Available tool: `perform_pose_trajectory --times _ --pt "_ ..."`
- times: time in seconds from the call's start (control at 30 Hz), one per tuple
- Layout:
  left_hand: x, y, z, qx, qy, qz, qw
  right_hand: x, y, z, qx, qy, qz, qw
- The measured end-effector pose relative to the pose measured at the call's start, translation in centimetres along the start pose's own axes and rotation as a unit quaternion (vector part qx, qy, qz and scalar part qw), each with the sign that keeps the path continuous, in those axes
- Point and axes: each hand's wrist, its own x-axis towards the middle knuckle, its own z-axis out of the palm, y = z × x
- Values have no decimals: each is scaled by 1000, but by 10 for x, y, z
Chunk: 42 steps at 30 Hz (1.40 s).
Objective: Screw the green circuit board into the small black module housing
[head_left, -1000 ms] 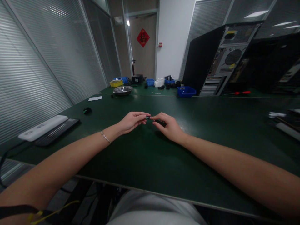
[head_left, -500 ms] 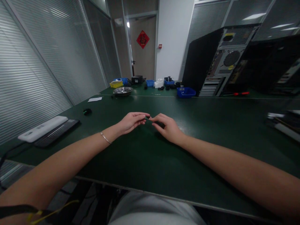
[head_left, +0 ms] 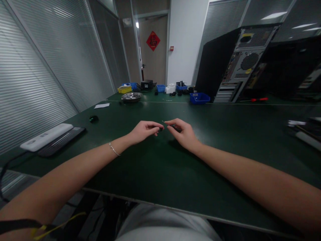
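Over the middle of the green table, my left hand is closed in a pinch. A small dark piece shows at its fingertips, too little to name. Just to the right, my right hand has thumb and forefinger pinched on a tiny thin light piece, whose end sticks out toward the left. A narrow gap separates the fingertips of the two hands. My right fingers hide most of what they hold.
On the left lie a black keyboard, a white bar-shaped case and a mouse. Farther back stand a metal bowl, a blue bin, a yellow bin and a black computer tower. A red-handled tool lies behind.
My hands have drawn slightly apart. The right hand has shifted a little right and up, with the thin light piece now showing at its fingertips; the left has edged right.
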Motion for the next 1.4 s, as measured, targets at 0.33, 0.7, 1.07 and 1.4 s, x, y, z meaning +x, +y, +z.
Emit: perform_pose_trajectory --times 0.33,0.7,1.07,1.4 --pt "-5 2 7 198 -87 132 967 0 1 2 5 -9 11 1000" --pt "5 -4 -13 -148 38 -58 987 2 9 0 -46 -88 5 995" --pt "7 -2 -14 -231 75 -109 964 4 -5 -2 -155 -218 -14 963" --pt "7 -4 -13 -254 71 -130 956 1 -3 1 -142 -192 -14 971"
